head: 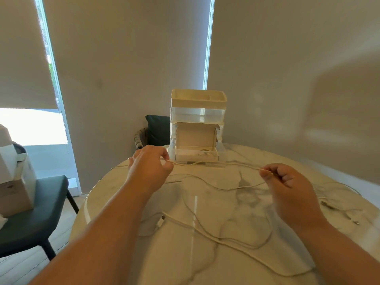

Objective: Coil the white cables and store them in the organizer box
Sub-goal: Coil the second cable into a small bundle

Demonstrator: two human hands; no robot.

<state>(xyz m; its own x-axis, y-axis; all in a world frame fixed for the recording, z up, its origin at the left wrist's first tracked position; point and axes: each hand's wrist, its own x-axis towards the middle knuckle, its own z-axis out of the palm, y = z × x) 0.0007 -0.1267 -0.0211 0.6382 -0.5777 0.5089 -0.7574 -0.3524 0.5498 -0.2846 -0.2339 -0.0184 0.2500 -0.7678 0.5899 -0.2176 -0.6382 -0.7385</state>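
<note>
A thin white cable (218, 166) stretches in the air between my two hands above the marble table (205, 254). My left hand (149, 167) pinches one part of it at the left, my right hand (287, 183) pinches it at the right. The rest of that cable droops onto the table in loose loops. A second white cable (205, 229) with a USB plug lies across the near middle. The white organizer box (198, 124) stands at the table's far edge, its lowest drawer (195, 155) pulled open with something small inside.
More thin cable and small plugs (333, 205) lie at the table's right side. A dark chair (30, 219) with a cardboard box and bags stands at the left. Another dark chair back (157, 129) shows behind the table, beside the organizer.
</note>
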